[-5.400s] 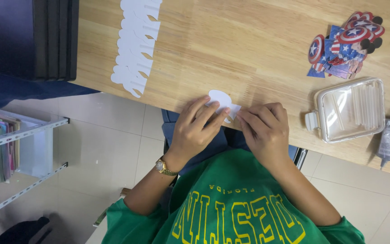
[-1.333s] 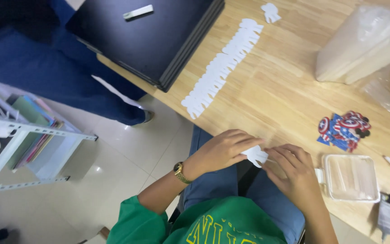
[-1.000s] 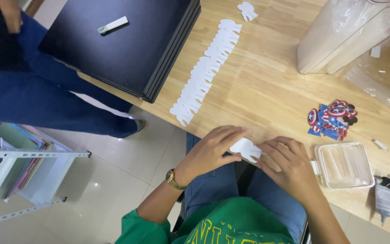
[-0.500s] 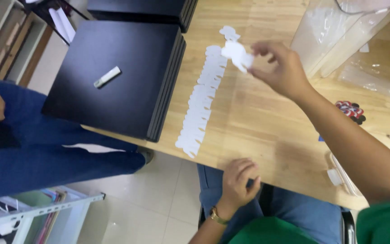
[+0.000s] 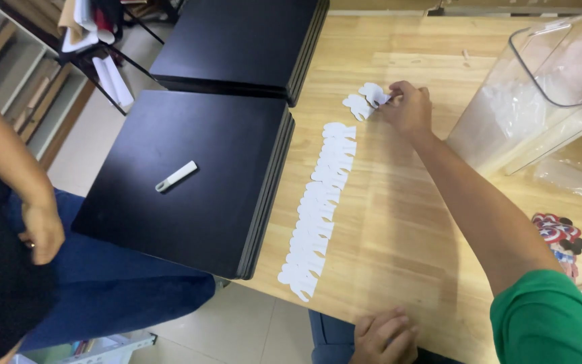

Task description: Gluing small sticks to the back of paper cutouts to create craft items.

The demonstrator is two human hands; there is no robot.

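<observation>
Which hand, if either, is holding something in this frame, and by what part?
The right hand pinches a white paper cutout by its right edge, at the far end of the row of cutouts. The left hand holds nothing, resting at the table edge.

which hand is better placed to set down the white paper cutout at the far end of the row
Right. The right hand already pinches the white cutout beside the row's far end; the left hand rests at the near table edge.
</observation>
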